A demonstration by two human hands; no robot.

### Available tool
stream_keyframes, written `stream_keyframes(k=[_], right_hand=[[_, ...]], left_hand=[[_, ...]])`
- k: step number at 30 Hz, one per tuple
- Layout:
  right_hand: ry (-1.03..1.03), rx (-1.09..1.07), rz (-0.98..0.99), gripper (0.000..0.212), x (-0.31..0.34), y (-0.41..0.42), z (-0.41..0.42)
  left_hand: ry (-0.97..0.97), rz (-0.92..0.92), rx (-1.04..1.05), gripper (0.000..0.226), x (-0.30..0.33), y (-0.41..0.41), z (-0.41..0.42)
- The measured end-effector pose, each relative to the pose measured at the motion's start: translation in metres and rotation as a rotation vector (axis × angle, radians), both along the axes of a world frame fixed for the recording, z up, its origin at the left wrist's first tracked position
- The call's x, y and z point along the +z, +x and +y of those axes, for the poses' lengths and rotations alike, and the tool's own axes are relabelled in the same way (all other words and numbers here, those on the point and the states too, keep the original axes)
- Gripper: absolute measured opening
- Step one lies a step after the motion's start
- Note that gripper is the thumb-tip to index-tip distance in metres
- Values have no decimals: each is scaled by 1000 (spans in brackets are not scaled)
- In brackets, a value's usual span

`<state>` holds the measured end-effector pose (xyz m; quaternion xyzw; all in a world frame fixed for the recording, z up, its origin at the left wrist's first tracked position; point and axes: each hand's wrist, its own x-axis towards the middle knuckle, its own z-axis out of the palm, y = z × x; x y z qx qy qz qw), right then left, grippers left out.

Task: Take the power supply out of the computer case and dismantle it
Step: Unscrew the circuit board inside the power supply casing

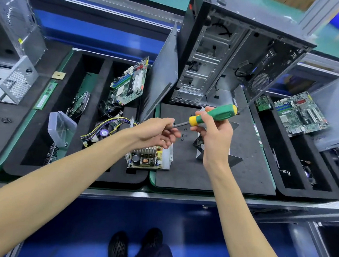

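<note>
Both hands are up over the opened power supply [150, 159]: right hand [214, 135] grips the screwdriver [213, 115], left hand [156, 132] pinches its shaft. PSU looks stiff, sharp-edged, board fragile, so grab the metal walls.

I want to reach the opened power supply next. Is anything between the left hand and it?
Nothing visible. The left hand, pinching the screwdriver shaft, hovers directly above the power supply with only open space between.

Head camera, steep downward look, close over workbench [211, 170].
</note>
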<state>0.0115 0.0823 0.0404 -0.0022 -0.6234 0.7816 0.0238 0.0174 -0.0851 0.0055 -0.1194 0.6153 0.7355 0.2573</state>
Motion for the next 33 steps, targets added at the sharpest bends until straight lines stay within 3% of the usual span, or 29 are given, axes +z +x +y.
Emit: stream_keyframes(k=[2,5,7,10,12,14,17,21,30,33], right_hand=[[-47,-17,-44,8,0,-9,4],[-161,-98,-88,6,1,-26,19],[-219,-170,-122,5,1,-38,33],[-200,-190,-176,3,-3,-53,48],[-122,-157,-182,3,-7,-57,52],[-5,-120,-167,8,-11,-60,54],[125,-73,-161,10,-17,-63,57],[204,-1,-149,10,-23,-64,60],[304,82,-140,12,-34,-56,50],[310,94,-134,12,-33,-52,49]], left_hand=[[-141,26,-87,45,5,-10,6],[-406,83,-56,41,11,-26,6],[-650,211,-69,40,15,-40,6],[-1141,486,-253,36,12,-63,19],[-1269,600,-419,29,2,-79,36],[-1269,621,-586,25,-15,-95,50],[-1213,496,-677,27,-37,-116,56],[-1234,476,-796,25,-53,-134,56],[-1355,525,-908,24,-72,-136,65],[-1345,566,-857,23,-61,-132,61]])
